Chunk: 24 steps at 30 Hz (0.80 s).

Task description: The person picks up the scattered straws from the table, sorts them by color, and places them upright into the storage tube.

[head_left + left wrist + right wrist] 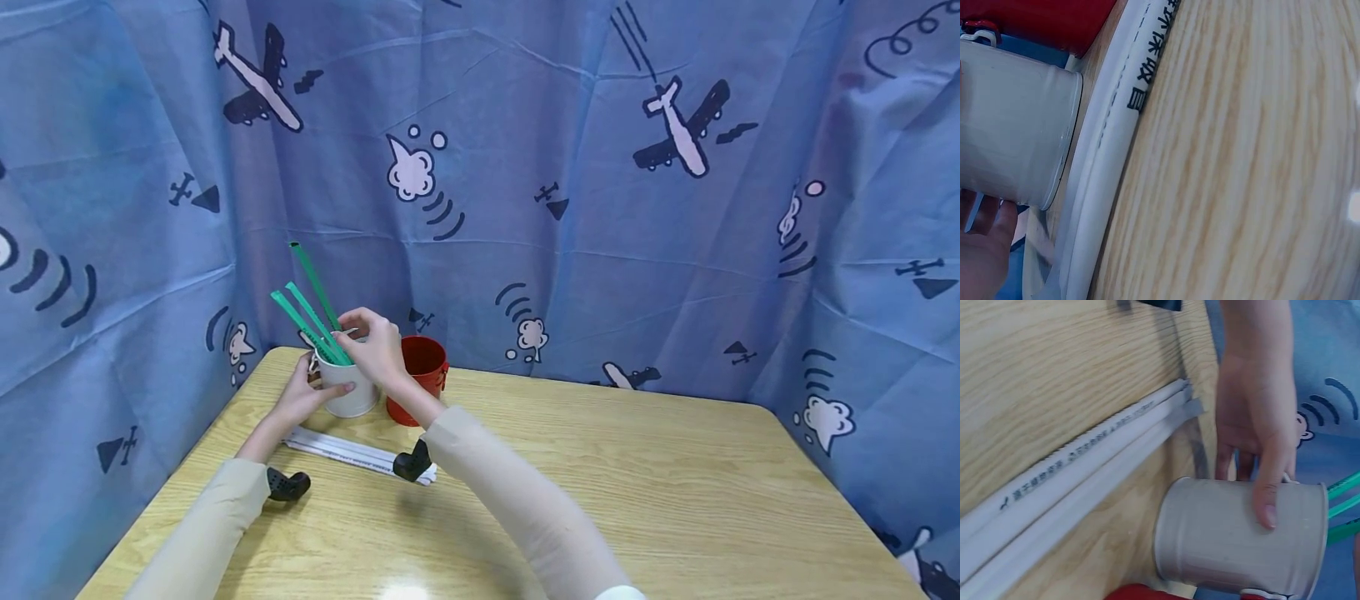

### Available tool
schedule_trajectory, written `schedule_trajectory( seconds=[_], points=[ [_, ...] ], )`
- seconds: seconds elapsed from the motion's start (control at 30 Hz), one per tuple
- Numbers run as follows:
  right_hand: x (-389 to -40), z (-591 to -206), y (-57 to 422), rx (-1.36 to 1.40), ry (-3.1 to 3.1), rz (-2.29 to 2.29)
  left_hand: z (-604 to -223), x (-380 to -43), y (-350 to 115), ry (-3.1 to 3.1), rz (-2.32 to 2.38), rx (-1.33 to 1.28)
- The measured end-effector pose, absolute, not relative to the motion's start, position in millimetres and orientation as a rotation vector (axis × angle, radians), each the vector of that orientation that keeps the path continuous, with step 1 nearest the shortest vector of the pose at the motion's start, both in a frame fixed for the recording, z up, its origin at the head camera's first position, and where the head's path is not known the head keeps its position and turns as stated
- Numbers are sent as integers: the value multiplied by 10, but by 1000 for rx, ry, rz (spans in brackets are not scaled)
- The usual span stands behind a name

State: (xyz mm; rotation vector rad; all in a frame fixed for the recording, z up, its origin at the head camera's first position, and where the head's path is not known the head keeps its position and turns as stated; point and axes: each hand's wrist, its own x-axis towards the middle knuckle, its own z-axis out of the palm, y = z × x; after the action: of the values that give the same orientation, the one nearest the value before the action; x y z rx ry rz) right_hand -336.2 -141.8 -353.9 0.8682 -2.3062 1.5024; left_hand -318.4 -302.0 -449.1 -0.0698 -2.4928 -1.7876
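Note:
A small white bucket [351,395] stands at the table's far left, with several green wrapped straws [306,321] leaning out over its rim. My left hand [302,394] grips the bucket's left side; in the right wrist view its thumb [1266,503] lies along the wall. My right hand [377,346] is over the rim, thumb and index finger pinching the tallest green straw [315,283] low down. Its lower end is hidden by the hand and bucket. Several white wrapped straws [345,451] with dark printing lie side by side on the table before the bucket.
A red bucket [424,367] stands just right of the white one, partly behind my right forearm. Blue curtain [487,208] printed with airplanes surrounds the wooden table [637,475]. Black wrist devices [412,461] hang under both sleeves.

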Motion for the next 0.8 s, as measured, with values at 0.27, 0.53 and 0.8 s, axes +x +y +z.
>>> schedule_trajectory(
  seconds=[0.27,0.53,0.8],
  points=[
    [-3356,-3610,-1408,802,-2403,1363,-4496,-3199,-3008,-2503,-1783,-51],
    [-3386,-3663,-1377,804,-2454,1314,-4478,-3192,-3002,-2520,-1789,-48],
    [-3348,-3683,-1324,866,-2453,1276,-4488,-3158,-2990,-2502,-1818,-60]
  ],
)
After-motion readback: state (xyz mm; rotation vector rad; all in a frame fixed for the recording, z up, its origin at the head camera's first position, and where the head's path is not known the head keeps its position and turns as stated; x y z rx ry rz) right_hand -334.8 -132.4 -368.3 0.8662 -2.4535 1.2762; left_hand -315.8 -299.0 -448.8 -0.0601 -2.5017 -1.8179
